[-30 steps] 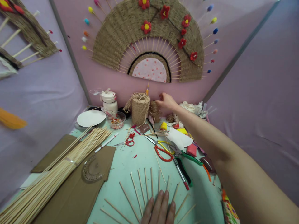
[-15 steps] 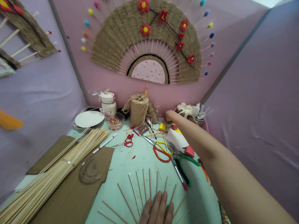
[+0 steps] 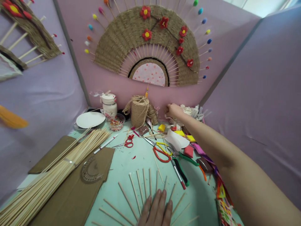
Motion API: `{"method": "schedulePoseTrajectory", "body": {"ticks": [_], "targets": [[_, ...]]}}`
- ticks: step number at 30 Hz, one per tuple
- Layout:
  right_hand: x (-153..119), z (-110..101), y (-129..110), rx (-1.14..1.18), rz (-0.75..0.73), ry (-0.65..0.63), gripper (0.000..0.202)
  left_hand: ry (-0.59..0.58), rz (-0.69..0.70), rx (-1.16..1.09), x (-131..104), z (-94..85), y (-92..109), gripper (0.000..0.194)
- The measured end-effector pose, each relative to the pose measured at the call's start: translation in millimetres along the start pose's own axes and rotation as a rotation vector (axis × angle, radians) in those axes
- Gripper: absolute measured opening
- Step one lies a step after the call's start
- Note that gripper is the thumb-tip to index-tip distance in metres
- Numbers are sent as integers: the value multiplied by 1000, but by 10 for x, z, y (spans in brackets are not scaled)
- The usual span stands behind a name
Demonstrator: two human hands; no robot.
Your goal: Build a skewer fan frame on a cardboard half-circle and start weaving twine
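Note:
My left hand lies flat, fingers stretched out, over the inner ends of several thin wooden sticks that fan out on the pale green table. My right arm reaches to the back of the table. There my right hand is bent at the wrist with its fingers curled in, between the jute twine spool and a heap of whitish scraps. What its fingers hold, if anything, is hidden. Red-handled large scissors and green-handled pliers lie beyond the fanned sticks.
A tied bundle of sticks rests on cardboard at left, with a clear protractor. Small red scissors, a bead bowl, a white disc and a jar stand farther back. A woven fan hangs behind.
My right hand has risen slightly, and more of its curled fingers shows at the back. The forearm has shifted, uncovering coloured packets at right. My left hand stays flat on the sticks.

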State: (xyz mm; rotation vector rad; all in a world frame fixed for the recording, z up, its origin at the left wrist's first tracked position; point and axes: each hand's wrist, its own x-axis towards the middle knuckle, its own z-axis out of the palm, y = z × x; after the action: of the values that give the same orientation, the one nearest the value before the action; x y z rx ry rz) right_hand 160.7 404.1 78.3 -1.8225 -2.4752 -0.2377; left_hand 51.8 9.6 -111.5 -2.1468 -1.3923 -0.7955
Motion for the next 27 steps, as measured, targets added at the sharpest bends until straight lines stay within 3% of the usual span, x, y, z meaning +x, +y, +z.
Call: {"method": "schedulePoseTrajectory", "body": {"ticks": [5, 10, 15, 18, 21, 27], "targets": [[-179, -454, 162, 142, 3, 279, 38, -61, 168, 62, 90, -152, -150, 42], [-394, -826, 287, 815, -66, 609, 48, -148, 127, 57, 180, -296, -172, 49], [-746, -1203, 343, 1098, -190, 759, 51, -166, 122, -54, 200, -358, -146, 87], [-1080, -1374, 302, 1117, -214, 788, 46, -163, 61, -93, 214, -395, -127, 94], [-1473, -1454, 216, 1122, -215, 733, 41, -165, 25, -103, 240, -454, -106, 92], [-2250, -1296, 74, 1291, -92, 618, 35, -100, -53, -304, 328, -651, -111, 60]]}}
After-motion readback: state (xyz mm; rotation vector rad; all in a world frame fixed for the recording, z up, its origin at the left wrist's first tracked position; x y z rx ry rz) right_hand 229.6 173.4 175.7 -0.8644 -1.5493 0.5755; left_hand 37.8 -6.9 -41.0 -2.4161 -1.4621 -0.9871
